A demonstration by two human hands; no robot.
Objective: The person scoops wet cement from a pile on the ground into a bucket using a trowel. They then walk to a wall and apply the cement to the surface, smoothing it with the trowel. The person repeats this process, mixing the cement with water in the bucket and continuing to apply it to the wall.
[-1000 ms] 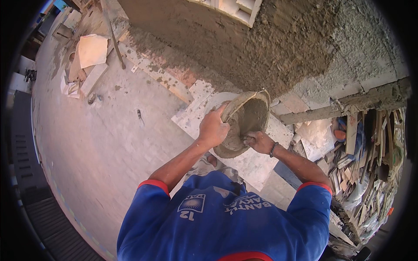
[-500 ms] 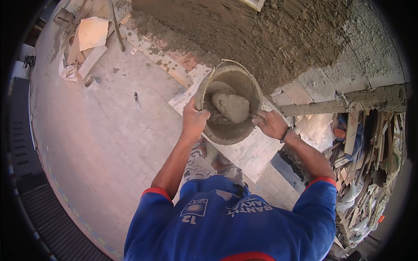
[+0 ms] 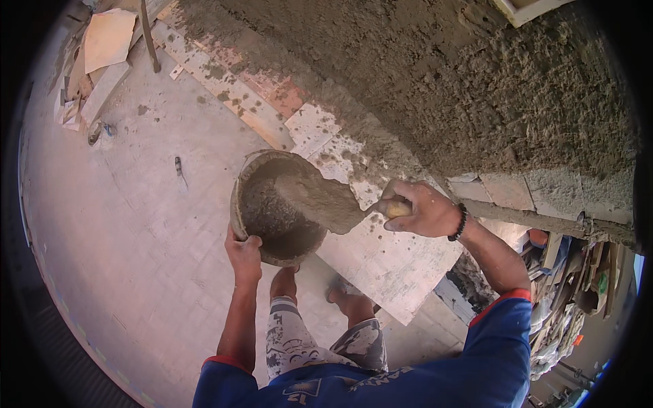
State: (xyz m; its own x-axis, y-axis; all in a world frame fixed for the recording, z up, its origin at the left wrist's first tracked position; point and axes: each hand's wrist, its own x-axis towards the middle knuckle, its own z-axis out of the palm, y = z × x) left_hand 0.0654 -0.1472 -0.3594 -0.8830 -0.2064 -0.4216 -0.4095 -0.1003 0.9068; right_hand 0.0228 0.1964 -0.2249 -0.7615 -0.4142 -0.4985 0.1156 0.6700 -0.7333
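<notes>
My left hand [image 3: 245, 257] is closed on the rim of a mortar-caked bucket [image 3: 239, 204], thumb over the edge. The bucket tilts with its mouth toward me, and wet mortar coats its inside. My right hand [image 3: 428, 209] grips the wooden handle of a trowel [image 3: 396, 207], just right of the bucket. A heap of wet grey mortar [image 3: 320, 200] covers the trowel's blade and reaches from inside the bucket out past its right rim. The blade itself is hidden under the mortar.
A wall freshly coated in mortar [image 3: 435, 81] rises at the upper right, with bare blocks [image 3: 544, 194] at its lower part. A splattered board [image 3: 401, 272] lies beneath the bucket. Scrap wood [image 3: 571, 285] is piled at the right; a small tool [image 3: 179, 170] lies on the floor.
The bucket has moved left and lower in view, held by my left hand. My right hand has come away from the bucket's side, and the trowel has lifted with mortar on it.
</notes>
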